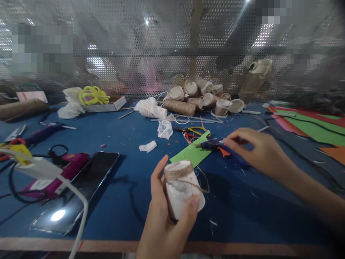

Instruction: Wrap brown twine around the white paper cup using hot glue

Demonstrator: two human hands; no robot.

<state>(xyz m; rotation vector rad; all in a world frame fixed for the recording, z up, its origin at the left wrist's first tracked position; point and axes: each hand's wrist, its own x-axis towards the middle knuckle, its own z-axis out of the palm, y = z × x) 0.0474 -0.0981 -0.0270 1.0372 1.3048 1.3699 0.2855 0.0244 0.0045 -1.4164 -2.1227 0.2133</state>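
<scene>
My left hand (168,219) is wrapped round a white paper cup (182,192), tilted a little above the table near its front edge. Brown twine (179,170) circles one end of the cup in several turns, and a loose length loops off to the right. Further right, my right hand (249,147) is closed on a blue glue gun (212,144) with an orange trigger. The gun's nozzle lies over a strip of green paper (188,154).
Behind are twine-wrapped cups (207,99), a stack of paper cups (153,110) and a perforated metal screen (161,46). Left lie a phone (91,180), a magenta power strip (67,169) and a white cable (82,212). Coloured paper sheets (318,127) lie right.
</scene>
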